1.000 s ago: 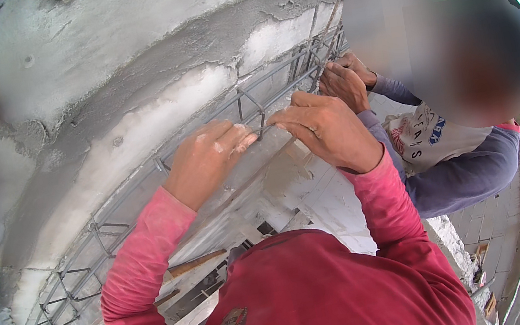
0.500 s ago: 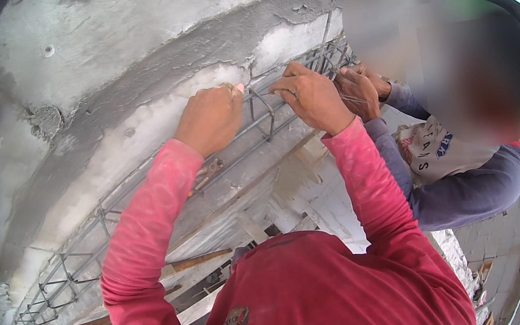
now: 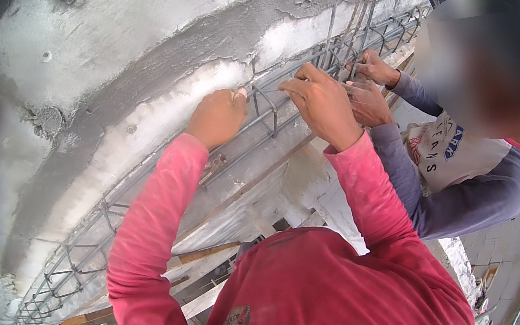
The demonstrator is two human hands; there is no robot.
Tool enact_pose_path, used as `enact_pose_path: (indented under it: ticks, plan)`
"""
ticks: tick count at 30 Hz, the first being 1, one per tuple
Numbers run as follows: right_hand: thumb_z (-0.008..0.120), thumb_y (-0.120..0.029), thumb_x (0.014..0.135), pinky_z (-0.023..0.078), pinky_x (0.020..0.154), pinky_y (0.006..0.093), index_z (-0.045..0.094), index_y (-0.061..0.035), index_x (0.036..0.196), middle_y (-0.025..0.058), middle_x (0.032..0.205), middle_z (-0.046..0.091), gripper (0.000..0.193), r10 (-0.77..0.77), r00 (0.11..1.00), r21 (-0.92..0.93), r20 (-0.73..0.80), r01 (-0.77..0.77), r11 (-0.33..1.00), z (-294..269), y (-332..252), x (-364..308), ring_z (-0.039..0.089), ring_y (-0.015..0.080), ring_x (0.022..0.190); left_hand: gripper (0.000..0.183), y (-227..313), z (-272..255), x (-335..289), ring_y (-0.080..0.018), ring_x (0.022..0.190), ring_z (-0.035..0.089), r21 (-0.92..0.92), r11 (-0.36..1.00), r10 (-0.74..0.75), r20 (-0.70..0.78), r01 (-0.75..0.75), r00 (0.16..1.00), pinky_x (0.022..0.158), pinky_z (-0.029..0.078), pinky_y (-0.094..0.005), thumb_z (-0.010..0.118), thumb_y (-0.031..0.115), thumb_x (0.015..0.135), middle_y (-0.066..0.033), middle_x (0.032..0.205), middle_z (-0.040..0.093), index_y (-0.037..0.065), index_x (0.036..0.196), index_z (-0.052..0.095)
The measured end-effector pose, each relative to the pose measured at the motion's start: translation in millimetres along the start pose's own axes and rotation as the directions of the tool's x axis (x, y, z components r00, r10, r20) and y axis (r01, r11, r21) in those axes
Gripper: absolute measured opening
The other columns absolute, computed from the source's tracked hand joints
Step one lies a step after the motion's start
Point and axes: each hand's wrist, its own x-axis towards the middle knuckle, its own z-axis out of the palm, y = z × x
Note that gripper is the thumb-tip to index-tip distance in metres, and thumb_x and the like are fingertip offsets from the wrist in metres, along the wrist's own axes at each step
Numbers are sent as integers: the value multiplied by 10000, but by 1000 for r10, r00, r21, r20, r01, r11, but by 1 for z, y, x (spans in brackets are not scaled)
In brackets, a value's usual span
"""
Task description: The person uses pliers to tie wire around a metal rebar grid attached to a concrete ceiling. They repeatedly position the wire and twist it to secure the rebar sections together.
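Observation:
A long rebar cage (image 3: 274, 110) of thin steel bars and square stirrups runs along the concrete wall. My left hand (image 3: 220, 118) is closed over its upper bar, left of a stirrup. To the right of that stirrup, my right hand (image 3: 326, 109) bends over the bars with thumb and fingers drawn together. Whatever lies between those fingertips is too small to make out. Just below my left wrist, a rusty metal tool (image 3: 216, 164) shows in part; its kind is unclear.
At right, a co-worker's hands (image 3: 371, 88) are at the cage close beside my right hand. Upright bars (image 3: 365, 2) rise there against the rough concrete wall (image 3: 152, 27). Wooden boards (image 3: 206, 254) lie below the cage at left.
The co-worker's head has moved down and right, uncovering more of the cage and the upright bars. The co-worker's hands are farther apart. Mine stay at nearly the same places.

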Motion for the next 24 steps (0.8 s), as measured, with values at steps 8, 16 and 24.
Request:
enact_pose_path:
  ticks: [8,16,24]
  plan:
    - [712,-88,931,546,815,441,803,-83,1045,114,963,650,146,-64,994,9,83,64,998,-2,9,6,674,336,903,571,20,-9,5,-288,887,774,-135,984,-100,150,120,984,883,578,-407,422,353,1109,-243,1006,785,-135,1116,720]
    - [699,-92,923,538,830,455,801,-75,1056,131,938,644,168,-185,969,113,164,168,979,20,19,27,670,360,914,543,13,-5,10,-274,897,772,-128,974,-168,155,188,974,880,573,-398,442,326,1105,-251,1033,787,-141,1167,711]
    - [710,-93,911,523,832,477,814,-80,980,146,915,668,125,-243,915,138,322,209,968,17,33,39,664,379,924,371,1,14,5,-268,960,767,-190,969,-181,-100,160,978,922,557,-411,555,329,1053,-112,950,811,70,1065,819]
